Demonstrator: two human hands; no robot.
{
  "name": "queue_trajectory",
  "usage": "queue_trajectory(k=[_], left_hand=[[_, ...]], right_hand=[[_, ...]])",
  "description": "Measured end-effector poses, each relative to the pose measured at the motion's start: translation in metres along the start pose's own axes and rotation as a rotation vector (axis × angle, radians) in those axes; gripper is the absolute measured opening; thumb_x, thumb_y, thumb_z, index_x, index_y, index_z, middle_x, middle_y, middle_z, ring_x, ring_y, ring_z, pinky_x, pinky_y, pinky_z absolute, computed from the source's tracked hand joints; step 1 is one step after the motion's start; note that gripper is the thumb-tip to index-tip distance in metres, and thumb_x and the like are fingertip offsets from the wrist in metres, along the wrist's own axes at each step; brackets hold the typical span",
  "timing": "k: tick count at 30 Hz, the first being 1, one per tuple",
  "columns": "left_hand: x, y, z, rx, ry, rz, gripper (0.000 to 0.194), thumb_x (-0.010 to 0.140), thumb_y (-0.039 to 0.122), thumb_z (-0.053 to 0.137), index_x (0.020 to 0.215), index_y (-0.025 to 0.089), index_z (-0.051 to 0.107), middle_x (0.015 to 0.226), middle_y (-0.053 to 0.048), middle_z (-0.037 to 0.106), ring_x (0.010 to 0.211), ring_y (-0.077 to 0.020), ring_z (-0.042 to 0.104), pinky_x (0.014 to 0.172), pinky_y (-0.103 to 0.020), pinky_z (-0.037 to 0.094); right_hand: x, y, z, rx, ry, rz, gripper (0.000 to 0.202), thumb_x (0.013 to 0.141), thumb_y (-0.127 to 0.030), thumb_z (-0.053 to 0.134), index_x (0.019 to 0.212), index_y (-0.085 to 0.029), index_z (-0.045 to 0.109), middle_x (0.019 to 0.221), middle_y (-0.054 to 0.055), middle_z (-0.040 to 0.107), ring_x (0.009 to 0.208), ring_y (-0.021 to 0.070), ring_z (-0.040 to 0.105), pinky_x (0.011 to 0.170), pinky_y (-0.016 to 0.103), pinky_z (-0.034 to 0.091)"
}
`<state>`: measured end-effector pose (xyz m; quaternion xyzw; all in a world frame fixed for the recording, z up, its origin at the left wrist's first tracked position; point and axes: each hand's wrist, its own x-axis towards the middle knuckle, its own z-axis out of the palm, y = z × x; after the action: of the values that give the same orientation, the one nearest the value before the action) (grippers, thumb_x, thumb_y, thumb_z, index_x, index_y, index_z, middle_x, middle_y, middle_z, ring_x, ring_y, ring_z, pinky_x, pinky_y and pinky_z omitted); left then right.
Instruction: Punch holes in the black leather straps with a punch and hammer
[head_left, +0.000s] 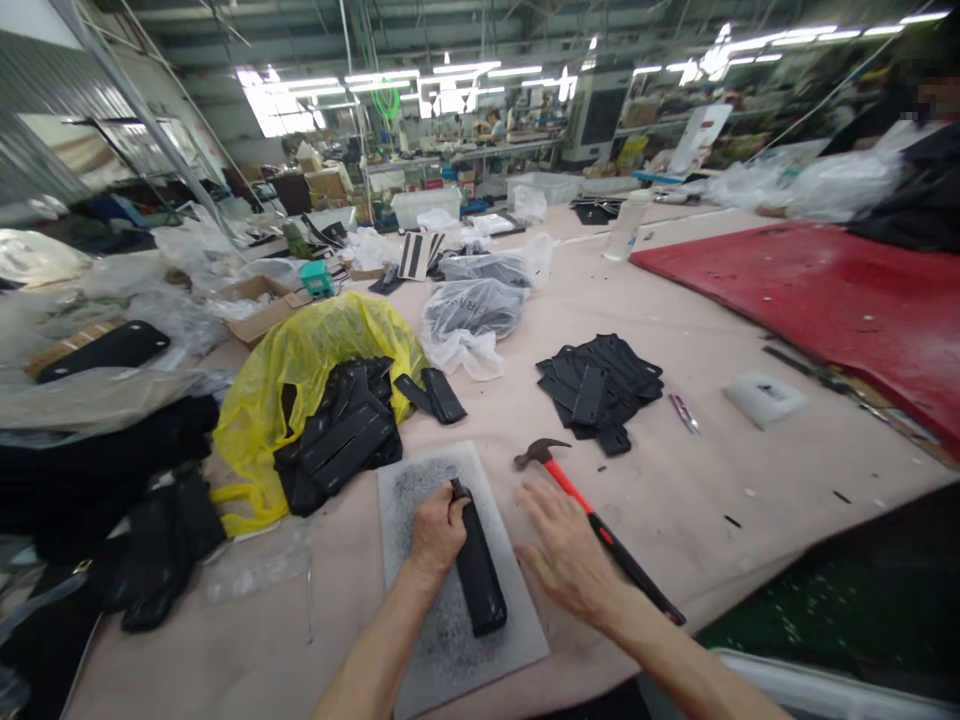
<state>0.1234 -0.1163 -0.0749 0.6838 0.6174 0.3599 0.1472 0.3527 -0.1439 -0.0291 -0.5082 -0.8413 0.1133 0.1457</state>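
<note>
A long, glossy black padded piece lies lengthwise on a grey speckled slab. My left hand is closed at its far end, thumb and fingers pinching there; a small dark tip shows at the fingers, too small to name. To the right of the slab, my right hand is open, fingers spread, holding nothing. Close beside it, partly behind the wrist, lies a claw hammer with a red and black handle, its head pointing away to the left.
Flat black pieces are heaped beyond the hammer, near small snips and a white block. A yellow bag spills black padded pieces at left. A red board covers the right side; plastic bags lie farther back.
</note>
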Motion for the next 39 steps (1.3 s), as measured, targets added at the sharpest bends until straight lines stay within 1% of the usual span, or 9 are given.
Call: queue_trajectory(k=[3, 5, 10, 12, 17, 22, 29, 35, 39], left_hand=[[0.001, 0.000, 0.001, -0.052, -0.006, -0.021, 0.019, 0.088, 0.022, 0.049, 0.092, 0.019, 0.068, 0.086, -0.008, 0.074, 0.084, -0.0235, 0.071, 0.078, -0.035, 0.055], [0.002, 0.000, 0.000, -0.130, -0.001, -0.070, 0.021, 0.087, 0.023, 0.050, 0.094, 0.019, 0.069, 0.090, -0.007, 0.075, 0.087, -0.0235, 0.071, 0.081, -0.036, 0.055], [0.010, -0.010, -0.014, -0.347, 0.251, -0.393, 0.026, 0.088, 0.035, 0.052, 0.093, 0.016, 0.069, 0.090, -0.008, 0.076, 0.086, -0.0222, 0.070, 0.080, -0.035, 0.055], [0.009, -0.013, -0.024, -0.393, 0.287, -0.439, 0.028, 0.088, 0.037, 0.052, 0.093, 0.015, 0.069, 0.089, -0.008, 0.076, 0.084, -0.0213, 0.070, 0.080, -0.034, 0.055], [-0.006, 0.000, -0.041, -0.371, 0.162, -0.361, 0.027, 0.087, 0.038, 0.056, 0.093, 0.016, 0.072, 0.094, -0.008, 0.076, 0.091, -0.0233, 0.069, 0.085, -0.036, 0.054], [-0.020, 0.012, -0.038, -0.359, 0.119, -0.306, 0.025, 0.085, 0.036, 0.057, 0.092, 0.016, 0.072, 0.094, -0.008, 0.075, 0.090, -0.0242, 0.069, 0.085, -0.038, 0.055], [-0.036, 0.006, -0.038, -0.376, 0.058, -0.273, 0.024, 0.087, 0.031, 0.055, 0.093, 0.017, 0.073, 0.093, -0.007, 0.075, 0.088, -0.0222, 0.070, 0.084, -0.036, 0.056], [-0.043, 0.001, -0.037, -0.308, 0.050, -0.200, 0.023, 0.086, 0.030, 0.056, 0.094, 0.018, 0.074, 0.096, -0.007, 0.076, 0.094, -0.0229, 0.070, 0.090, -0.038, 0.055], [-0.041, 0.000, -0.037, -0.302, 0.073, -0.204, 0.023, 0.086, 0.029, 0.055, 0.094, 0.018, 0.074, 0.095, -0.008, 0.076, 0.094, -0.0227, 0.070, 0.089, -0.038, 0.056]], right_hand=[[-0.014, -0.037, 0.011, 0.127, -0.222, -0.246, 0.077, 0.085, -0.043, 0.059, 0.152, -0.022, 0.028, 0.159, 0.008, 0.026, 0.146, 0.0311, 0.018, 0.117, 0.054, 0.015], [-0.021, -0.050, 0.020, 0.166, -0.308, -0.265, 0.081, 0.084, -0.040, 0.059, 0.154, -0.021, 0.022, 0.161, 0.007, 0.019, 0.147, 0.0313, 0.012, 0.118, 0.056, 0.010], [-0.029, -0.049, 0.034, 0.188, -0.324, -0.204, 0.079, 0.086, -0.031, 0.055, 0.155, -0.022, 0.017, 0.162, 0.005, 0.012, 0.148, 0.0306, 0.006, 0.117, 0.060, 0.007], [-0.027, -0.046, 0.035, 0.195, -0.316, -0.217, 0.079, 0.087, -0.034, 0.056, 0.154, -0.022, 0.018, 0.161, 0.006, 0.015, 0.148, 0.0312, 0.009, 0.117, 0.061, 0.006], [0.006, -0.051, 0.037, 0.171, -0.250, -0.216, 0.071, 0.090, -0.042, 0.054, 0.152, -0.021, 0.027, 0.159, 0.008, 0.025, 0.147, 0.0320, 0.013, 0.116, 0.063, 0.005], [0.048, -0.052, 0.037, 0.204, -0.202, -0.188, 0.080, 0.083, -0.052, 0.062, 0.151, -0.023, 0.029, 0.154, 0.010, 0.035, 0.145, 0.0324, 0.019, 0.115, 0.062, 0.006], [0.037, -0.028, 0.033, 0.264, -0.241, -0.166, 0.067, 0.084, -0.041, 0.060, 0.145, -0.021, 0.040, 0.155, 0.011, 0.032, 0.145, 0.0334, 0.016, 0.113, 0.063, 0.009], [0.041, -0.038, 0.037, 0.203, -0.139, -0.089, 0.056, 0.085, -0.038, 0.057, 0.139, -0.026, 0.048, 0.153, 0.006, 0.038, 0.143, 0.0358, 0.019, 0.112, 0.063, 0.008], [0.044, -0.039, 0.037, 0.208, -0.138, -0.081, 0.061, 0.087, -0.038, 0.054, 0.145, -0.027, 0.040, 0.155, 0.007, 0.034, 0.144, 0.0356, 0.017, 0.112, 0.064, 0.009]])
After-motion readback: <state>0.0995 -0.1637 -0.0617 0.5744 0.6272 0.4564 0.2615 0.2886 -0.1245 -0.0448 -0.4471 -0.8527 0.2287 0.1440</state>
